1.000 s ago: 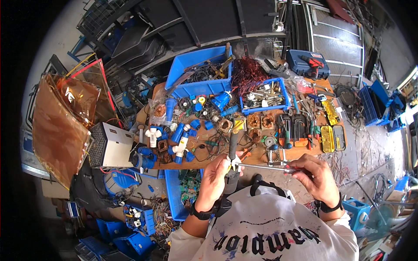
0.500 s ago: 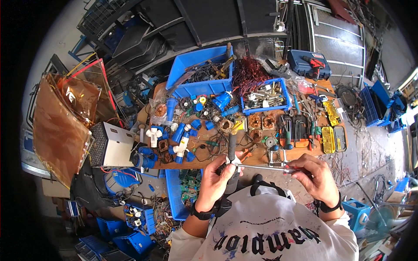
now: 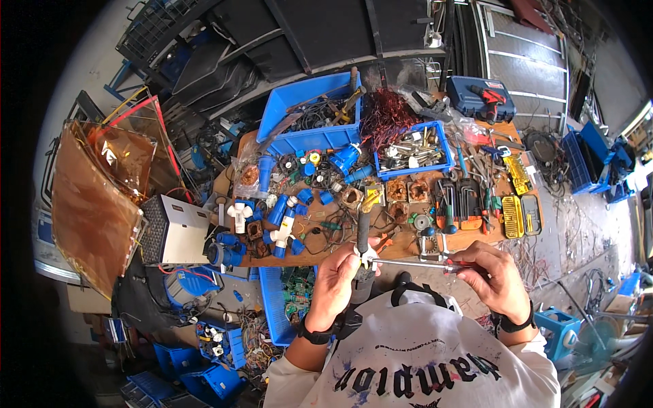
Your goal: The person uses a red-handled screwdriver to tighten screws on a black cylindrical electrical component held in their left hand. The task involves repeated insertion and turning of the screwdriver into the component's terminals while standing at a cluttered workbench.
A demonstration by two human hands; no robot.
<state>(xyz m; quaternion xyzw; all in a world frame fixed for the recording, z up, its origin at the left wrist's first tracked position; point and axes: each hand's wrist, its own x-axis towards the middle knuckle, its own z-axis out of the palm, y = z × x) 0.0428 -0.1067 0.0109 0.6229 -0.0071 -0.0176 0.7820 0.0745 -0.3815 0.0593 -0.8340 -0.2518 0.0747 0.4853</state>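
Observation:
My left hand [image 3: 335,280] grips a thick black cable [image 3: 363,232] that stands upright at the near edge of the workbench. Yellowish wire ends [image 3: 370,199] show at the cable's top. A white clamp-like part [image 3: 365,258] sits around the cable beside my left thumb, and a dark cylindrical body lies below it, partly hidden by my fingers. From the right, my right hand [image 3: 493,273] holds a screwdriver [image 3: 411,262] by its red handle. Its long metal shaft lies level, with the tip at the white part; exact contact is too small to make out.
The wooden bench [image 3: 316,256] carries blue plugs, pliers and loose wires. Behind them stand a large blue bin [image 3: 309,139] and a blue tray [image 3: 415,166] of metal parts. A drill [image 3: 491,102] rests on a case. Another blue crate [image 3: 272,306] sits below the left edge.
My left thumb has shifted slightly down and left, leaving more of the white part showing. The screwdriver and right hand stay almost in place.

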